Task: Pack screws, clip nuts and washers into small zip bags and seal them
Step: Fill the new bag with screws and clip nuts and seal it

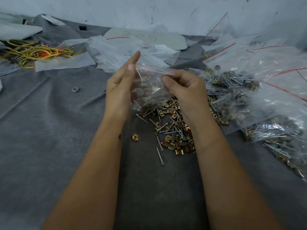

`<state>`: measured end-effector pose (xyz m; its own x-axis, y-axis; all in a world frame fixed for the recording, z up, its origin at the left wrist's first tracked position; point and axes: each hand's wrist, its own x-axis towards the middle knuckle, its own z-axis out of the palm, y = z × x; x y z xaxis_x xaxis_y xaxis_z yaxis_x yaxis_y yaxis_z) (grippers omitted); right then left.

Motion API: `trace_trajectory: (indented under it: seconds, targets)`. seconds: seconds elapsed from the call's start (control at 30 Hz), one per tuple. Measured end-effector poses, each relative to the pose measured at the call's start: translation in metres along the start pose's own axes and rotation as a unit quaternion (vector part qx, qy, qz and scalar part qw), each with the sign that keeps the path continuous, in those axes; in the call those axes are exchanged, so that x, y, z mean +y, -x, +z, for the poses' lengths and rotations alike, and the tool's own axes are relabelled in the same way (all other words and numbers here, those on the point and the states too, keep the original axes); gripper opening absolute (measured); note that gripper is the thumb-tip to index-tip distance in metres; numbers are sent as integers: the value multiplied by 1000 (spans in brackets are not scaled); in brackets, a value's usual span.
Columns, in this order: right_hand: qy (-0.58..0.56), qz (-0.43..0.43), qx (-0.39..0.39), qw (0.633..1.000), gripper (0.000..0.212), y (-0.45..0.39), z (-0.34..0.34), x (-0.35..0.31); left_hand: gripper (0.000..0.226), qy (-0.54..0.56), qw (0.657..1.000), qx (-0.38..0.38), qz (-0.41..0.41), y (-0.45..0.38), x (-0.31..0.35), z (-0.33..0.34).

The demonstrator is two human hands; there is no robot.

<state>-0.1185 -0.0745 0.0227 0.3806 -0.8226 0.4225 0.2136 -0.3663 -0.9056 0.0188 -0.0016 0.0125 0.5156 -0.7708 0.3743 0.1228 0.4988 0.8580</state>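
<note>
Both hands up over the screw pile (172, 130), right hand (186, 87) pinching the bag (149, 90) top, left hand (119, 85) flat-fingered against its other edge, bag hanging between them.

We see two bare forearms, no sleeves, watch or rings; our left forearm (93, 163) carries a small dark mark near the wrist.

One head-worn view only, looking forward and steeply down along both forearms, close over the grey cloth surface (49, 130). Wide-angle lens, edges bowed. Fingers (132, 63) sit just above centre frame; beyond them the pale wall (149, 12) closes off the top.
</note>
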Motion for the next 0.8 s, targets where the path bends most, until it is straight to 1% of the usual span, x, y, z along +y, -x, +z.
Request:
trace_trajectory:
  seconds: [0.1,0.2,0.27,0.33,0.37,0.43,0.47,0.5,0.53,0.6,0.7,0.8]
  targets:
    - [29,-3,35,999,10,0,1,0,18,-63,993,103,2,1,-5,5]
    - [61,1,77,995,8,1,1,-2,18,-102,983,149,20,0,-8,7]
    - [81,-31,122,989,12,-2,-2,-4,16,-110,979,165,38,-2,-8,5]
    - [65,-46,151,985,10,-3,-8,-7,18,-114,979,157,56,-3,-7,3]
    - [52,-41,142,988,9,-3,-10,-8,19,-115,981,144,62,-4,-7,3]
    - [40,-15,80,996,6,-1,-9,-6,17,-103,986,118,61,-3,-6,6]
    - [52,-7,48,997,5,1,-7,-5,16,-92,988,111,56,-2,-7,9]
    - [70,-7,31,997,6,1,-4,-4,15,-82,989,110,50,-2,-8,13]
    - [82,-10,33,996,9,1,-2,-2,16,-74,990,112,45,-1,-8,16]
    - [68,0,75,995,11,0,-1,-1,19,-70,991,110,39,-1,-8,20]
    - [15,29,138,990,7,-2,-4,1,21,-98,989,107,22,0,-10,22]
    - [6,38,155,987,8,-2,-6,2,19,-113,987,111,-17,1,-12,22]
